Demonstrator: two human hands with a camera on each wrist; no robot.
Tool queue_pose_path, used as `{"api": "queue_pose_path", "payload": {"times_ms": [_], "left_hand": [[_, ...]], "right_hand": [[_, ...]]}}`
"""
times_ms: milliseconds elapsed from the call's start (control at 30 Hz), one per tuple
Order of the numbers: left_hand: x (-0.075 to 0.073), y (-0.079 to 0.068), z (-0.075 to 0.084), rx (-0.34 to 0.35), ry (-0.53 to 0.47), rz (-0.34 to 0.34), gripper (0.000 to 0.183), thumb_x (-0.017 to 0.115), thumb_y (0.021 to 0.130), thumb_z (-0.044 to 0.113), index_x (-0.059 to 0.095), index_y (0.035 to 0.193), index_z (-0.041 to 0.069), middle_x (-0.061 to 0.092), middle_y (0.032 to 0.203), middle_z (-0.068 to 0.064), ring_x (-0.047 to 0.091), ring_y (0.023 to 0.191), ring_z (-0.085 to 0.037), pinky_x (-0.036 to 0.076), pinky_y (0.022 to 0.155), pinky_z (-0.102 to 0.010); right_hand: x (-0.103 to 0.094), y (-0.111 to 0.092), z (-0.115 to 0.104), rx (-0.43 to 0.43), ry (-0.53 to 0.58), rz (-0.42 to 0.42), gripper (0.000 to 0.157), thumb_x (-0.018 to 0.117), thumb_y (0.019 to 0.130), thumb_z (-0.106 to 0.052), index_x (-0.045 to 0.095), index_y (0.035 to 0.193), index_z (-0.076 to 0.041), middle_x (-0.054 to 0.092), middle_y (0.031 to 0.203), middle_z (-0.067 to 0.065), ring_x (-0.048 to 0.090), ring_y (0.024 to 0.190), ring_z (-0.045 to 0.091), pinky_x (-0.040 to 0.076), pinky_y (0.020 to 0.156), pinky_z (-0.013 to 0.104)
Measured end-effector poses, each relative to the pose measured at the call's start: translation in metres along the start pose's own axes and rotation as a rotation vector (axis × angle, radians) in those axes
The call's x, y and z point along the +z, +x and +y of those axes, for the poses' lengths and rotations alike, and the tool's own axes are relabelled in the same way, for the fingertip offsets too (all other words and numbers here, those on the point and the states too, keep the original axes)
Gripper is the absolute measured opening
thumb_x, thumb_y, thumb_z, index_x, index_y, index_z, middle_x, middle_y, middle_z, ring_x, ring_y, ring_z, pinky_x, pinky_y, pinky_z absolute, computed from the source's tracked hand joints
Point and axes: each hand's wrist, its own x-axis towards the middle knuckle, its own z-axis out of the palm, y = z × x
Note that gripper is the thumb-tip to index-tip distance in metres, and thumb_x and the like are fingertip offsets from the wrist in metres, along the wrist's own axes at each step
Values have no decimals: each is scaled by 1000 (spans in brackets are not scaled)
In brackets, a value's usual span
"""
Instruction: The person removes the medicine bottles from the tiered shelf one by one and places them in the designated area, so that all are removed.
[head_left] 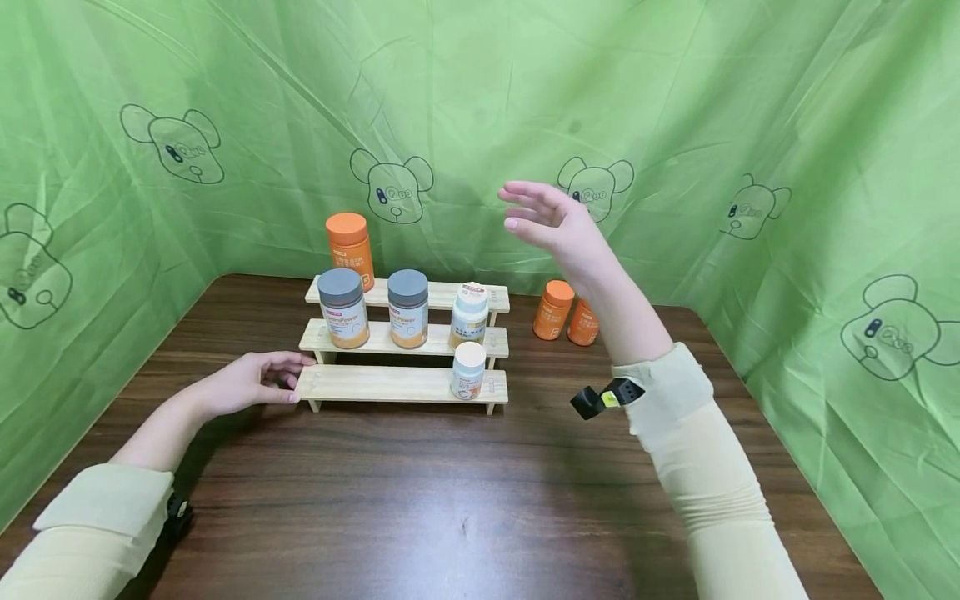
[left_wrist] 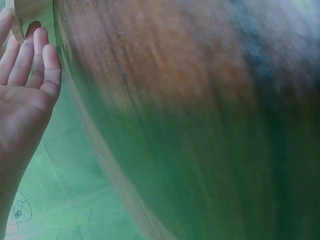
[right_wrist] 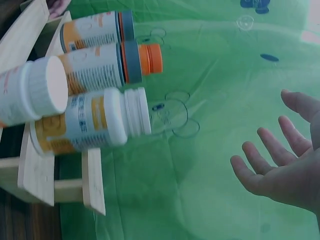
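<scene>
My left hand (head_left: 251, 383) holds the left end of a three-step wooden display rack (head_left: 375, 382), thumb at the front corner and fingers behind it. My right hand (head_left: 551, 218) is raised in the air above the rack's right side, fingers loosely spread, holding nothing. An orange bottle (head_left: 351, 252) stands on the top step at left. On the middle step are two grey-lidded jars (head_left: 344, 312) and a white bottle (head_left: 469, 315). A smaller white bottle (head_left: 468, 372) stands on the bottom step near its right end.
Two orange bottles (head_left: 553, 311) stand on the dark wood table (head_left: 420, 492) right of the rack, one partly hidden by my right forearm. A green curtain (head_left: 480, 100) with bear-like outlines surrounds the table at the back and sides.
</scene>
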Motion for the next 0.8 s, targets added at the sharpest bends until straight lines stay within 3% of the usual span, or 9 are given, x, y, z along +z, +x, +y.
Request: {"api": "queue_pose_path", "payload": {"times_ms": [333,800], "left_hand": [[0,-1,2,1,16,-1,56,76,79,19,53,128,2,64,108,-12,59,93,-6,48,80,-25],[0,-1,2,-14,5,-2,57,76,79,19,52,128,2,64,107,-12,58,93,-5,48,80,-24]], "right_hand": [[38,-5,-22,-19,-26,-77,52,64,88,-9,47,137,-12,48,141,4,49,124,20,34,106,39],[73,27,5,-23,-37,-115,52,72,84,-15,53,132,-22,54,134,-7,50,121,14,42,99,36]]}}
